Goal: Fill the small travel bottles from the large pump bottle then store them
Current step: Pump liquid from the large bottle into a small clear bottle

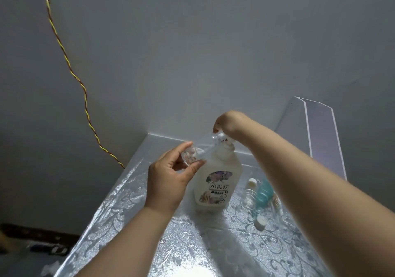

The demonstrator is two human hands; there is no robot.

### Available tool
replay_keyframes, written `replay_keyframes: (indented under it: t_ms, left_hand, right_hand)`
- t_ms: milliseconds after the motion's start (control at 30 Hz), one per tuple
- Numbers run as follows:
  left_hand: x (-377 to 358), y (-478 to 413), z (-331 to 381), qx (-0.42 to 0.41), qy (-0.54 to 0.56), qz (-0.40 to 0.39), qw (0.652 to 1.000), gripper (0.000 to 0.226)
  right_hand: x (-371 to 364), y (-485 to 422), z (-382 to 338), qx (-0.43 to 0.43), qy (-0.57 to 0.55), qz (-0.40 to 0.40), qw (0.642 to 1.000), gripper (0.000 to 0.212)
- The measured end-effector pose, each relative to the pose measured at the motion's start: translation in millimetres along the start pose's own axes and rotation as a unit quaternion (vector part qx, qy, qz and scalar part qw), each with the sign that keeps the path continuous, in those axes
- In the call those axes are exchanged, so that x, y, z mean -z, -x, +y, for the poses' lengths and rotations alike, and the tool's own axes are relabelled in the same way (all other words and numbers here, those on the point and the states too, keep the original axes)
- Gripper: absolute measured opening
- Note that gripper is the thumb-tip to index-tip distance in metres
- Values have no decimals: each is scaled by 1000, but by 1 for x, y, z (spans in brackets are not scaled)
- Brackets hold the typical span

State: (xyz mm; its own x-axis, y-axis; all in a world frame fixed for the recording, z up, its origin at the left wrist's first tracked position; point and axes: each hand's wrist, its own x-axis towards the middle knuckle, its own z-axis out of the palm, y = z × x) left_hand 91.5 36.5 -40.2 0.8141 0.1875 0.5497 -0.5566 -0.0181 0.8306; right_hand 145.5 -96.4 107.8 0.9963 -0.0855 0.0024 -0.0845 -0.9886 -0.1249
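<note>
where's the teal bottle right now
In the head view the teal bottle is on the table on the right side, just right of the large pump bottle, among clear small bottles and white caps.

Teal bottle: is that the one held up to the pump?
No, the teal bottle sits on the table right of the pump bottle, while the left hand holds a clear small bottle at the nozzle.
</note>
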Motion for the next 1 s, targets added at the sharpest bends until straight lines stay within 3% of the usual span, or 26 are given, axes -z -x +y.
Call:
replay_keyframes:
  t_ms: [233,500,700,1000]
  left_hand:
    - [1,-1,0,-7,-9,2,1000,45]
    - [-1,0,6,-10,-1,-5,1000,52]
    - [1,0,6,-18,-21,0,1000,54]
    - [1,2,0,-7,-19,-1,1000,51]
  right_hand:
    - [-7,-3,2,9,22,-7,1000,34]
    - [17,7,5,38,-180,83,979,30]
    - [3,5,-1,10,-64,1,998,31]
    - [-8,-4,7,16,7,39,999,31]
